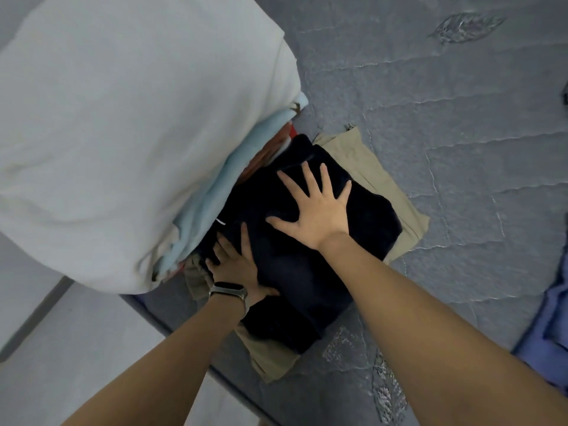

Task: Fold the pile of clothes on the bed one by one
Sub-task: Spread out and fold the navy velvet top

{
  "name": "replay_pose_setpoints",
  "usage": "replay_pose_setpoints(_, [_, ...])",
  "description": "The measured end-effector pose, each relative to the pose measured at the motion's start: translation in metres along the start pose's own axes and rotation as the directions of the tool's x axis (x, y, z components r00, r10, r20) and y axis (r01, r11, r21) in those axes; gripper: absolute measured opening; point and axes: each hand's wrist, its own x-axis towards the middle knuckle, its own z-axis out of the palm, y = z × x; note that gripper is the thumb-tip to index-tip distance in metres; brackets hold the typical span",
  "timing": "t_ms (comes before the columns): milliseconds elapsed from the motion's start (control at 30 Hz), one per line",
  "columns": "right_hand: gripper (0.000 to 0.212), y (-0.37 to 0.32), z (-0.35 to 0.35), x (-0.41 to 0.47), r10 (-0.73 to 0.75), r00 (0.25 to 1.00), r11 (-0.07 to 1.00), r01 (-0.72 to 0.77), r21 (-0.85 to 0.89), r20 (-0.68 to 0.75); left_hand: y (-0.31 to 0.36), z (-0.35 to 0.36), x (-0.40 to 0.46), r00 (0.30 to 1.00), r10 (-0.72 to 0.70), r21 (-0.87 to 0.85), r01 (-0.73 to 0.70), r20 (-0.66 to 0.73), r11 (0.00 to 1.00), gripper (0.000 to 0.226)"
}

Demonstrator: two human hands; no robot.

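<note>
1. Here we read no brand or writing; the only mark is a small white tag or stitch [220, 222] on the dark folded garment [307, 265], at its edge toward the stack, too small to make out.
2. We see the dark garment lying on a khaki folded piece [368, 167], whose edges stick out beyond it on the far side and the near corner.
3. Our right hand [313, 210] lies flat on the dark garment, fingers spread and straight, pressing its top.
4. Our left hand [236, 265], with a dark band watch [229, 292] on the wrist, rests on the garment's stack-side edge, fingers extended; we cannot tell whether the fingertips tuck under the cloth.
5. Touching the garment stands a tall stack of folded clothes [123, 133], white on top, pale blue and orange layers below.
6. Beyond the khaki piece the bed [461, 133] shows open grey quilted fabric with wavy stitching and leaf motifs.
7. Right of the garment, at the frame's edge, lies blue cloth [550, 333].
</note>
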Motion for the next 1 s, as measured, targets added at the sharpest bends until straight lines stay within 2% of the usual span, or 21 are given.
replay_pose_setpoints(67, [0.08, 0.002, -0.011, -0.004, -0.012, 0.999, 0.994, 0.008, 0.105, 0.039, -0.003, -0.001, -0.005, 0.999, 0.012, -0.027, -0.014, -0.042, 1.0, 0.156])
replay_pose_setpoints(133, [0.068, 0.01, -0.029, -0.013, -0.035, 0.999, 0.929, 0.035, 0.369, -0.006, -0.009, -0.001, -0.016, 0.994, 0.044, -0.055, -0.05, -0.1, 0.997, 0.155])
replay_pose_setpoints(167, [0.06, 0.018, -0.038, -0.022, -0.032, 0.994, 0.864, 0.078, 0.497, -0.1, -0.013, 0.0, -0.024, 0.989, 0.073, -0.077, -0.083, -0.128, 0.994, 0.153])
replay_pose_setpoints(200, [0.052, 0.03, -0.045, -0.034, -0.003, 0.974, 0.822, 0.131, 0.554, -0.226, -0.016, 0.001, -0.034, 0.981, 0.1, -0.105, -0.118, -0.164, 0.987, 0.149])
replay_pose_setpoints(267, [0.039, 0.067, -0.05, -0.065, 0.093, 0.903, 0.842, 0.154, 0.518, -0.42, -0.014, 0.004, -0.055, 0.958, 0.116, -0.139, -0.157, -0.261, 0.978, 0.132])
replay_pose_setpoints(333, [0.038, 0.116, -0.042, -0.102, 0.216, 0.881, 0.891, 0.0, 0.455, -0.422, -0.004, 0.009, -0.075, 0.883, 0.17, -0.087, -0.229, -0.437, 0.969, 0.104])
replay_pose_setpoints(400, [0.044, 0.169, -0.029, -0.148, 0.345, 0.881, 0.902, -0.215, 0.374, -0.325, 0.023, 0.012, -0.095, 0.744, 0.311, -0.008, -0.391, -0.592, 0.921, 0.075])
replay_pose_setpoints(433, [0.045, 0.194, -0.022, -0.173, 0.426, 0.86, 0.882, -0.327, 0.338, -0.28, 0.041, 0.013, -0.105, 0.684, 0.389, 0.027, -0.476, -0.617, 0.879, 0.064])
replay_pose_setpoints(500, [0.046, 0.24, -0.013, -0.223, 0.614, 0.759, 0.781, -0.543, 0.308, -0.219, 0.081, 0.014, -0.123, 0.592, 0.539, 0.081, -0.624, -0.599, 0.777, 0.052])
replay_pose_setpoints(567, [0.049, 0.277, -0.011, -0.268, 0.771, 0.612, 0.633, -0.708, 0.313, -0.176, 0.12, 0.021, -0.135, 0.555, 0.644, 0.1, -0.712, -0.527, 0.695, 0.05])
replay_pose_setpoints(667, [0.069, 0.319, -0.013, -0.322, 0.927, 0.362, 0.374, -0.86, 0.346, -0.102, 0.168, 0.033, -0.151, 0.586, 0.729, 0.047, -0.767, -0.353, 0.64, 0.048])
replay_pose_setpoints(733, [0.091, 0.341, -0.013, -0.35, 0.968, 0.248, 0.243, -0.904, 0.351, -0.032, 0.193, 0.039, -0.162, 0.625, 0.739, 0.013, -0.761, -0.249, 0.648, 0.045])
replay_pose_setpoints(800, [0.111, 0.359, -0.012, -0.367, 0.979, 0.191, 0.155, -0.926, 0.345, 0.073, 0.211, 0.047, -0.17, 0.649, 0.733, -0.009, -0.75, -0.203, 0.661, 0.042])
replay_pose_setpoints(867, [0.12, 0.376, -0.006, -0.375, 0.972, 0.162, 0.095, -0.933, 0.347, 0.171, 0.225, 0.058, -0.173, 0.656, 0.732, -0.025, -0.747, -0.186, 0.664, 0.039])
replay_pose_setpoints(933, [0.122, 0.394, 0.004, -0.382, 0.944, 0.189, 0.091, -0.936, 0.339, 0.271, 0.236, 0.071, -0.174, 0.668, 0.73, -0.038, -0.741, -0.144, 0.67, 0.038])
replay_pose_setpoints(1000, [0.113, 0.411, 0.013, -0.389, 0.899, 0.275, 0.156, -0.928, 0.339, 0.34, 0.244, 0.082, -0.174, 0.683, 0.726, -0.048, -0.73, -0.086, 0.681, 0.039])
